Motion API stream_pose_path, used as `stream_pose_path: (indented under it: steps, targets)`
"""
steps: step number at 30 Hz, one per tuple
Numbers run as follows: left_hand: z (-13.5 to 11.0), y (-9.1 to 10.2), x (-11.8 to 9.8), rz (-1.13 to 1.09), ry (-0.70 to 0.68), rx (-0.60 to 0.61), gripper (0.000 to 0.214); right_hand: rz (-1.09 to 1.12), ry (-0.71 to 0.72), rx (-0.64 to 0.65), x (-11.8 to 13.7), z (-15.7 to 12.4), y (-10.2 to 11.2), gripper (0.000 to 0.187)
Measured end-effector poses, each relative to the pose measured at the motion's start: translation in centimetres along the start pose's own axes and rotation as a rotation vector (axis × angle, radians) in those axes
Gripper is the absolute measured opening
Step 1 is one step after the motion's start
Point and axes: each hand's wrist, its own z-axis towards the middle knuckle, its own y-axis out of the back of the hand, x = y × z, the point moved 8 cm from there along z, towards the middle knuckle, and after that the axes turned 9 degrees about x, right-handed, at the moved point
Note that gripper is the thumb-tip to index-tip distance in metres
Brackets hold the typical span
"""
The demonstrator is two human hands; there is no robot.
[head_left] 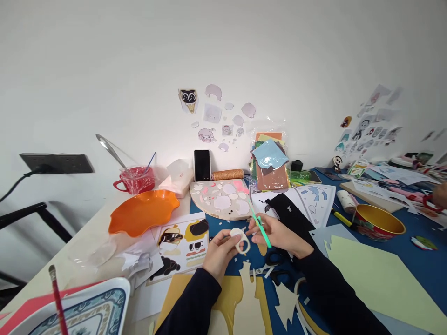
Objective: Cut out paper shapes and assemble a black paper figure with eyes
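Two hands meet above the blue table (421, 267): the left hand (219, 253) pinches a small white paper ring (240, 240), the right hand (277, 236) grips a slim green tool (261, 226) just beside it, so a slip might tear the ring or jab the left hand

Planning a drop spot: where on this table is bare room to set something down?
Bare blue mat between gold bowl and pale green sheet; that sheet lies flat and bare too. Crowded: scissors and paper scraps under the left hand holding a white ring and right hand holding a green stick.
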Motion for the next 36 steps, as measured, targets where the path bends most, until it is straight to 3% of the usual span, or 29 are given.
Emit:
stream_pose_path:
  steps: [2,8,15,21,24,27,33,36]
  targets:
    - [-0.2,0.2,0.3,-0.040,-0.011,-0.016,0.006,-0.021,-0.028,-0.022,0.2,0.6,-0.4,0.043]
    - [0.1,0.6,0.2,-0.004,-0.088,-0.016,0.011,0.024,-0.039,-0.269,-0.6,1.5,0.2,0.049]
    - [0.0,0.0,0.0,0.084,-0.091,-0.016,0.010,0.079,0.085,-0.328,-0.8,1.0,0.5,0.044]
    - [-0.2,0.5,-0.4,0.083,-0.115,-0.087,0.016,0.067,0.101,-0.321,-1.0,1.1,0.3,0.044]
    - [-0.3,1.1,-0.7,0.044,-0.145,-0.145,0.013,0.036,0.130,-0.274,-1.1,1.2,-0.3,0.043]
    - [-0.5,1.4,-1.2,-0.004,-0.171,-0.174,0.011,0.015,0.073,-0.185,-1.5,1.1,-1.2,0.042]
    - [-1.0,1.0,-2.1,-0.064,-0.216,-0.177,0.012,0.003,-0.118,0.205,-2.6,0.4,-4.7,0.039]
    - [-0.9,0.8,-2.1,-0.071,-0.202,-0.156,0.013,-0.022,-0.161,0.297,-3.2,0.2,-5.5,0.041]
